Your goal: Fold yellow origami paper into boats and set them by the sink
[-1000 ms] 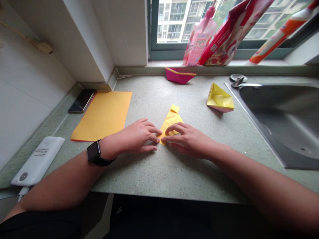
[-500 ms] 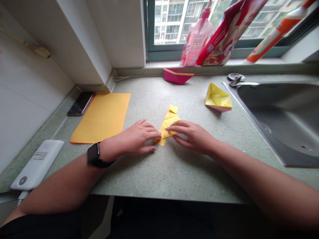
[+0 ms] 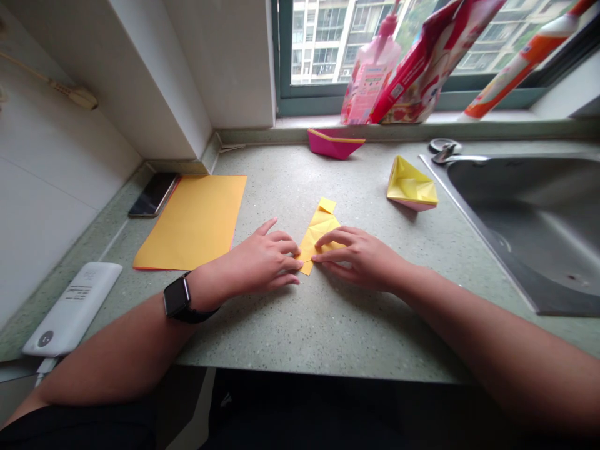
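A yellow sheet of paper folded into a small, narrow shape [image 3: 319,226] lies at a slant on the counter between my hands. Its square upper tip shows, and crease lines cross its middle. At its lower left corner, the fingertips of my left hand [image 3: 276,257] touch the paper with the fingers spread; a black watch [image 3: 177,296] is on that wrist. From the other side, my right hand [image 3: 359,257] has its bent, parted fingertips resting on the paper near its lower fold. That hand covers the paper's right part.
Yellow sheets [image 3: 194,222] lie at left beside a phone [image 3: 154,195] and a white power bank [image 3: 72,309]. A pink paper boat [image 3: 335,147] and a yellow paper boat [image 3: 411,187] stand farther back. At right is a steel sink [image 3: 529,231]; a pink pump bottle [image 3: 370,78] stands on the sill.
My right fingers have shifted down to the paper's lower edge and spread apart more. My left index finger or thumb at the top lifts slightly higher. The paper stays in place.
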Demonstrator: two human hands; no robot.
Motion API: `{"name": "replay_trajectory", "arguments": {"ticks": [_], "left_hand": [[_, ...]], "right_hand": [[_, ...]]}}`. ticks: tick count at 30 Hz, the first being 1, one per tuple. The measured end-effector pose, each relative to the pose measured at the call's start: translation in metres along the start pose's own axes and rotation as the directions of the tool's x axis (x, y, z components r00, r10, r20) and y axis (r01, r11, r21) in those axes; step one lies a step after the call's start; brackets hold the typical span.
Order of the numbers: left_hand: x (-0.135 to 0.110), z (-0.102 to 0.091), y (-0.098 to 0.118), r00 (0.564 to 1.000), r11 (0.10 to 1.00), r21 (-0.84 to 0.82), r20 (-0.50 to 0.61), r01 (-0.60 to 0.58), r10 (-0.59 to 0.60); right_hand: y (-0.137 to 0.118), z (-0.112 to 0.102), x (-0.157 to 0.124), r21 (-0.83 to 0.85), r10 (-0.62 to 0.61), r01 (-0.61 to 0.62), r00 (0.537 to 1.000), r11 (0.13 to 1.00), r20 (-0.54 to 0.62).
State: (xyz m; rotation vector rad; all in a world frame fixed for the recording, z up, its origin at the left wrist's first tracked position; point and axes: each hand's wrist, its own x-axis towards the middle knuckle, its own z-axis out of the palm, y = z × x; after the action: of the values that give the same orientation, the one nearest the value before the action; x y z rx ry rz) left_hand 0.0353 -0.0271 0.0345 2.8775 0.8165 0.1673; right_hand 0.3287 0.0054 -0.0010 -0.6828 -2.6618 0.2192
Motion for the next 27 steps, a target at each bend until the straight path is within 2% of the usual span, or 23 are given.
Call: {"name": "replay_trajectory", "arguments": {"ticks": [8,19,27], "left_hand": [[-0.0065,-0.0051,-0.0041,1.0,0.999,-0.03,-0.003,0.021,-0.021],[-0.0048,-0.008,-0.0026,0.999,1.0,-0.006,-0.024,-0.028,0.028],[-0.0022,-0.0063,-0.0024,0.996,0.998,-0.02,-0.067,-0.057,0.055]], "right_hand": [[-0.0001,-0.0008,-0.0002,0.016,0.014,-0.015,1.0,1.0,0.013],[0.0004,-0.0041,-0.0011,0.067,0.021,-0.023,0.999,0.998,0.038],[-0.0012,-0.0043,0.0008,0.042,0.019,-0.02,0.999,0.999,0.029]]}}
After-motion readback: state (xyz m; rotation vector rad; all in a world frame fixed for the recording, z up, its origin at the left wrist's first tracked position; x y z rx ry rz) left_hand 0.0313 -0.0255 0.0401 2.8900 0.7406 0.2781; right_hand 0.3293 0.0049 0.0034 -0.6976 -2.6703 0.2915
